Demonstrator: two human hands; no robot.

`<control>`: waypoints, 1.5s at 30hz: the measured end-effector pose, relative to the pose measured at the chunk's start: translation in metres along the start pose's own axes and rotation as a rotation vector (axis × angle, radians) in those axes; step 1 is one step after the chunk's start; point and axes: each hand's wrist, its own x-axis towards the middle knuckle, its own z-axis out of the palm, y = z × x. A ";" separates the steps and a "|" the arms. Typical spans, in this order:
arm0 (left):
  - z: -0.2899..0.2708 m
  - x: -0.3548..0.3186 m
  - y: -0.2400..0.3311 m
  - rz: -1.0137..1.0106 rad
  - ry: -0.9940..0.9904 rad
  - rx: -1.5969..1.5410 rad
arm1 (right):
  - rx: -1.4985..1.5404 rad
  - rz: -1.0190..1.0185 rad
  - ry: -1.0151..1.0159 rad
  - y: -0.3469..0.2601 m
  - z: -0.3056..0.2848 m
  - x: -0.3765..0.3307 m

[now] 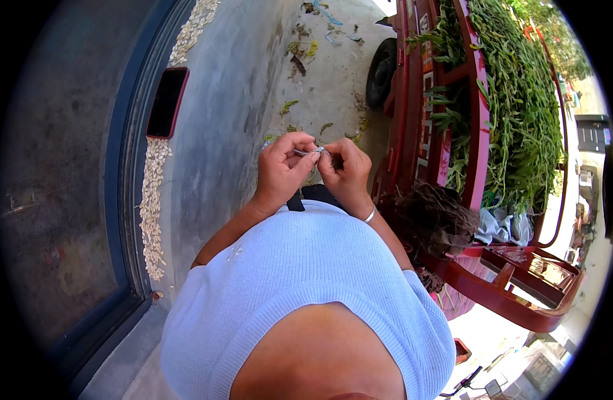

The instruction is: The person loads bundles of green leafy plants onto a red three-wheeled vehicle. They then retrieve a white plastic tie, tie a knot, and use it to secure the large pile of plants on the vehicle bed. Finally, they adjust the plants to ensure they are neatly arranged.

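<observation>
In front of my waist, both hands are raised close together. My left hand [282, 170] is closed, thumb against the bent fingers, pinching a thin pale bluish cord [309, 152]. My right hand [348, 171], with a bangle on its wrist, pinches the same cord from the other side. The thumbs and fingertips almost meet where the cord looks bunched or looped. Whether it is knotted there is too small to tell, and the fingers hide part of it.
Left, a dark phone with a red edge [168, 103] rests on a ledge among pale seeds [152, 207]. Right stands a red cargo vehicle [413, 87] loaded with leafy green stalks [513, 107]. A dark brown bundle [434, 217] hangs near my right forearm. Fallen leaves [298, 65] litter the concrete ahead.
</observation>
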 end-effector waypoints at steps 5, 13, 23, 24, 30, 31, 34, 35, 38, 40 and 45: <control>-0.007 -0.002 -0.002 -0.393 -0.116 -0.340 | -0.019 -0.155 0.079 0.004 0.003 -0.003; -0.015 -0.001 -0.006 -0.324 -0.201 -0.276 | -0.010 -0.220 0.054 0.005 0.004 -0.004; -0.016 -0.003 -0.004 -0.253 -0.199 -0.121 | -0.040 -0.213 -0.030 0.003 -0.002 -0.003; -0.015 -0.003 -0.003 -0.240 -0.164 -0.090 | -0.033 -0.213 -0.035 0.005 -0.001 -0.004; -0.010 -0.006 -0.001 -0.186 -0.007 0.016 | 0.065 -0.055 -0.033 0.005 -0.010 -0.008; -0.010 -0.006 -0.001 -0.183 0.000 0.013 | 0.096 -0.027 -0.033 0.004 -0.011 -0.009; -0.004 -0.004 -0.002 -0.185 0.039 0.013 | 0.256 0.068 -0.052 0.004 -0.009 -0.015; -0.003 -0.003 -0.004 -0.187 0.055 0.015 | 0.258 0.026 -0.068 0.002 -0.010 -0.013; -0.005 0.003 -0.016 -0.265 0.063 -0.230 | 0.225 -0.070 -0.121 -0.003 -0.015 -0.005; -0.011 0.011 -0.017 -0.347 0.009 -0.370 | 0.151 -0.090 -0.167 -0.004 -0.020 -0.002; -0.018 0.019 -0.013 -0.338 -0.177 -0.218 | 0.200 0.005 -0.253 0.004 -0.036 0.001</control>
